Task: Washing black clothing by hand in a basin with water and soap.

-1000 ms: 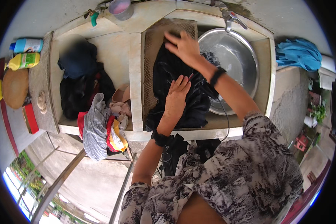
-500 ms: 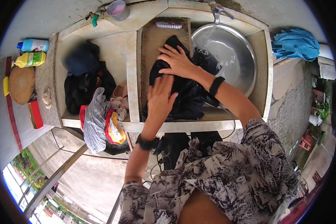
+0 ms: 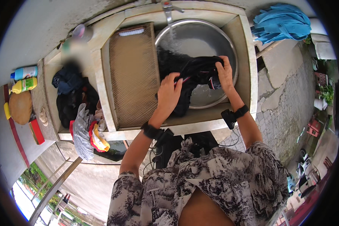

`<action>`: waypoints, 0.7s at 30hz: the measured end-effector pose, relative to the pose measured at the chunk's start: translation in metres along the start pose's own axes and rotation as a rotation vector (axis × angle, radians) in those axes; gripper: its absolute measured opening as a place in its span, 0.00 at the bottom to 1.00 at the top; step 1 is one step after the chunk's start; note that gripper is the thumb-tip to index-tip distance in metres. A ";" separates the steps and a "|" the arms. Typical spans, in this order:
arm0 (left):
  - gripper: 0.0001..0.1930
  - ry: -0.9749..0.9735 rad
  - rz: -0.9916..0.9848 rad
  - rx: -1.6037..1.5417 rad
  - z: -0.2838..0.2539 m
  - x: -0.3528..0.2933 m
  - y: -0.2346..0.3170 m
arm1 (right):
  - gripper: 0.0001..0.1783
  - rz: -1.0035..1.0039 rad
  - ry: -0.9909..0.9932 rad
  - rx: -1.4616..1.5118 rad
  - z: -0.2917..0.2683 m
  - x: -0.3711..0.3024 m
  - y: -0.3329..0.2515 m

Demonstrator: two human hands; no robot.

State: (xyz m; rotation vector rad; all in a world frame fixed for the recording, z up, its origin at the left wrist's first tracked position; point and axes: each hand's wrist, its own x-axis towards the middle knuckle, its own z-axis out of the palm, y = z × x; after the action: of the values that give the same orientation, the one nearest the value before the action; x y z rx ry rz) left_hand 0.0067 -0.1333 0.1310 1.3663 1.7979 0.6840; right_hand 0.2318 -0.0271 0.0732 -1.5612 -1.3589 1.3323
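Step in hand appears to be rinsing; the right hand's [image 3: 225, 73] grip is closed on a limp black garment [image 3: 197, 67], bunched over the round, smooth steel basin [image 3: 222, 39] near the counter's [image 3: 184, 128] right edge; the left hand's [image 3: 168, 92] half-curled grip meets the cloth, hold indeterminable; next move likely calls for two-handed immersion; the ridged board [image 3: 133, 75] adjoins.

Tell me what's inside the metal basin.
The metal basin holds water, with dark cloth at its left side. Whatever lies beneath the black garment gripped by the right hand is hidden.
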 end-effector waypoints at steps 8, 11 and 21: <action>0.39 -0.173 -0.132 0.275 0.100 0.076 0.027 | 0.35 0.004 -0.086 -0.545 0.001 0.014 0.039; 0.53 -0.243 -0.096 0.529 0.123 0.082 0.014 | 0.42 0.172 -0.286 -0.674 0.027 0.019 0.037; 0.32 -0.260 -0.137 0.530 0.142 0.153 -0.033 | 0.35 -0.025 -0.112 -0.240 -0.001 0.077 0.117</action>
State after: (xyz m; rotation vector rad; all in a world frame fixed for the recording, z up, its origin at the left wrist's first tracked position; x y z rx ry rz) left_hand 0.0851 -0.0002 -0.0135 1.5609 1.9065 -0.0582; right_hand 0.2610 0.0192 -0.0555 -1.6391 -1.6534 1.2966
